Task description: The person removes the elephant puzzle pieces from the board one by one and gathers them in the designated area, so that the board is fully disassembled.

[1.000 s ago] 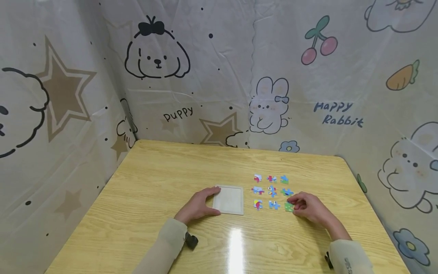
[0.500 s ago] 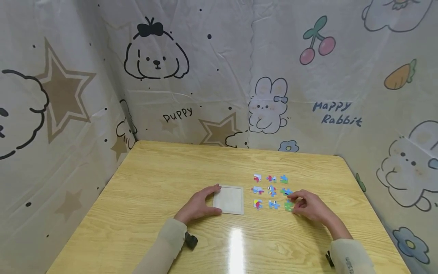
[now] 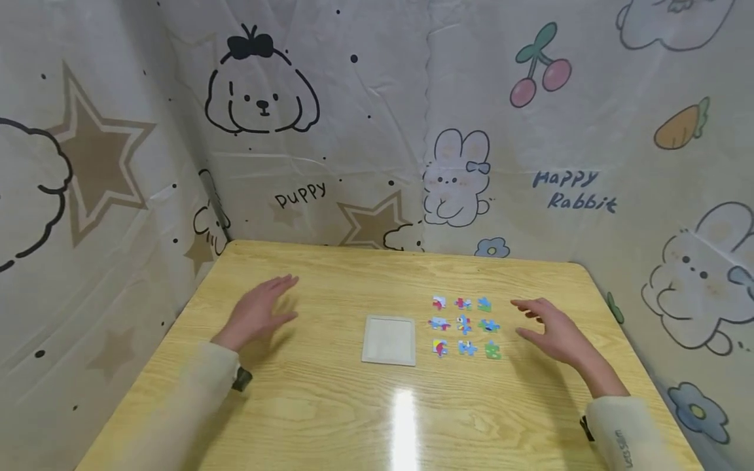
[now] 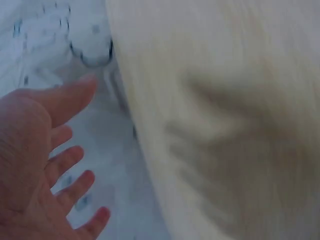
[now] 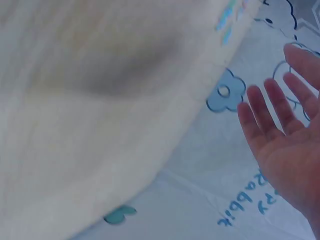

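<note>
My left hand (image 3: 257, 314) hovers over the left part of the table, fingers spread and holding nothing; the left wrist view shows its fingers (image 4: 70, 165) apart. To its right lies a shallow, pale square tray (image 3: 389, 341) with a raised rim. Right of the tray, several jigsaw puzzle pieces (image 3: 463, 324) lie apart in three rows, coloured blue, red, yellow and green. Nearest the front right is a green piece (image 3: 493, 350). My right hand (image 3: 554, 330) is raised just right of the pieces, with nothing in it; in the right wrist view its fingers (image 5: 272, 107) are extended.
The wooden table (image 3: 318, 418) has a bright light reflection near its front. Printed cloth (image 3: 353, 131) with cartoon figures hangs behind it and along both sides. A dark wrist device (image 3: 241, 379) shows at the left sleeve.
My left hand has left the tray's side and moved left and away from me. My right hand has lifted off the green puzzle piece and drawn back right. The pieces keep their layout.
</note>
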Demonstrator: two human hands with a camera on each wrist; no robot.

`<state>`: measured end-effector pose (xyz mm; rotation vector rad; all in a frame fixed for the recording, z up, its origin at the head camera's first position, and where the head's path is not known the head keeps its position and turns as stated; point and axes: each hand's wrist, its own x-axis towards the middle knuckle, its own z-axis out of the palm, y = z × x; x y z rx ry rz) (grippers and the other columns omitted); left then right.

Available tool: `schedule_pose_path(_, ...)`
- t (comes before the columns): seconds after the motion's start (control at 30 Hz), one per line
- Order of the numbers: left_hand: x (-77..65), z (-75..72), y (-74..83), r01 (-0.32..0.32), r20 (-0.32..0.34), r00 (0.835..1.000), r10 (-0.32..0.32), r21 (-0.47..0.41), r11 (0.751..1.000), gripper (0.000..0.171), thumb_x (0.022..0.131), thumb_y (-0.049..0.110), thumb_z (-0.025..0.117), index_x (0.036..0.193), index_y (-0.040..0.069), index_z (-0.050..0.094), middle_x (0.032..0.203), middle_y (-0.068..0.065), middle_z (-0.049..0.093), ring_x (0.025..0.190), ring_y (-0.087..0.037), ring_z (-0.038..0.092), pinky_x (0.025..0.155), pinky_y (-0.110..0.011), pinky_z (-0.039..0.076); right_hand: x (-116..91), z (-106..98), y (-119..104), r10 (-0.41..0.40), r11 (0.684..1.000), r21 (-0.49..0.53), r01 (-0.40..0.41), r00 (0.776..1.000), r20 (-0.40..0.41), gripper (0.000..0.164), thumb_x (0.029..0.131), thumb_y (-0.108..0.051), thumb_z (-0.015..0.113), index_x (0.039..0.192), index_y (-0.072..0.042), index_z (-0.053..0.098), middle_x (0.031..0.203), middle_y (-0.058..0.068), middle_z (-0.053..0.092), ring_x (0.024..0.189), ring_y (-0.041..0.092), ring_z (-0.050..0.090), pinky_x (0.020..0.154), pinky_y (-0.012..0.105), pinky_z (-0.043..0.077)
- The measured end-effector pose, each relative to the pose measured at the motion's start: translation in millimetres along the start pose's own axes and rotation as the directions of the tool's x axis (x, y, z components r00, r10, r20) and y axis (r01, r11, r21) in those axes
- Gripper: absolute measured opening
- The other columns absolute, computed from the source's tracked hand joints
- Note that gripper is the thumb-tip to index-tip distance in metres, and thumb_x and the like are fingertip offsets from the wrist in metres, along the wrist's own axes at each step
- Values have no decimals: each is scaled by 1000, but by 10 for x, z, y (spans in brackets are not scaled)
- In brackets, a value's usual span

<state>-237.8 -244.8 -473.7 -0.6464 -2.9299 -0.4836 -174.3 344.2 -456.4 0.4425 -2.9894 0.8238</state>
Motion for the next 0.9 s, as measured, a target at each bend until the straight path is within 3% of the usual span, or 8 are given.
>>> schedule_pose_path(0.13, -84, -416, -294, 70, -122, 991, -52, 148, 986, 65, 101, 28, 66, 159, 10, 40, 158, -20, 47, 144, -46, 43, 119, -67, 26, 39, -192, -43, -30, 997, -80, 21, 993, -115, 58, 98, -11, 71, 150, -1, 49, 134, 26, 55, 122, 49, 54, 98, 69, 44)
schedule_pose_path(0.27, -95, -721, -434, 101, -244, 969, -30, 284, 954, 68, 100, 35, 67, 159, 14, 41, 158, -17, 48, 143, -43, 43, 120, -67, 24, 93, -366, -128, -80, 987, -154, 43, 967, -242, 61, 96, -12, 73, 152, -5, 49, 135, 26, 54, 124, 50, 49, 93, 72, 43)
schedule_pose_path(0.43, -88, -903, -436, 111, -285, 959, 10, 406, 907, 77, 96, 45, 68, 163, 24, 35, 165, -10, 41, 152, -34, 34, 126, -64, 13, 141, -563, -225, -183, 952, -300, 66, 905, -383, 66, 88, -6, 79, 149, -9, 53, 134, 24, 56, 122, 48, 50, 93, 69, 44)
schedule_pose_path(0.57, -109, -932, -417, 72, -284, 956, 68, 456, 887, 83, 91, 54, 68, 163, 25, 36, 167, -6, 37, 155, -32, 30, 128, -62, 5, 166, -669, -229, -310, 878, -471, 86, 852, -423, 71, 84, -6, 81, 149, -12, 54, 142, 20, 55, 130, 43, 49, 108, 65, 41)
schedule_pose_path(0.63, -116, -927, -428, 40, -294, 949, 116, 475, 879, 86, 88, 58, 67, 162, 25, 38, 168, -4, 36, 155, -31, 30, 129, -61, 4, 167, -695, -209, -365, 834, -544, 98, 835, -411, 66, 92, -18, 75, 153, -16, 50, 152, 16, 50, 141, 39, 43, 121, 62, 30)
schedule_pose_path(0.73, -126, -902, -464, -5, -314, 932, 182, 492, 870, 85, 90, 70, 55, 160, 25, 41, 170, 1, 32, 157, -29, 29, 129, -62, 3, 157, -693, -164, -409, 774, -624, 106, 837, -365, 60, 107, -49, 46, 160, -22, 39, 167, 9, 35, 155, 31, 27, 130, 59, 7)
schedule_pose_path(0.83, -133, -863, -503, -30, -320, 921, 220, 504, 863, 88, 94, 83, 31, 160, 26, 41, 173, 8, 22, 159, -26, 24, 128, -62, 0, 150, -652, -108, -412, 743, -661, 102, 848, -333, 77, 104, -71, 15, 163, -25, 33, 173, 3, 24, 160, 27, 18, 129, 59, 1)
schedule_pose_path(0.9, -133, -828, -530, -53, -327, 913, 246, 501, 864, 91, 94, 85, 22, 159, 25, 43, 173, 11, 19, 160, -25, 21, 128, -62, -1, 152, -621, -70, -400, 735, -671, 92, 859, -320, 82, 101, -76, 10, 163, -26, 32, 174, 2, 21, 160, 27, 17, 129, 61, -1)
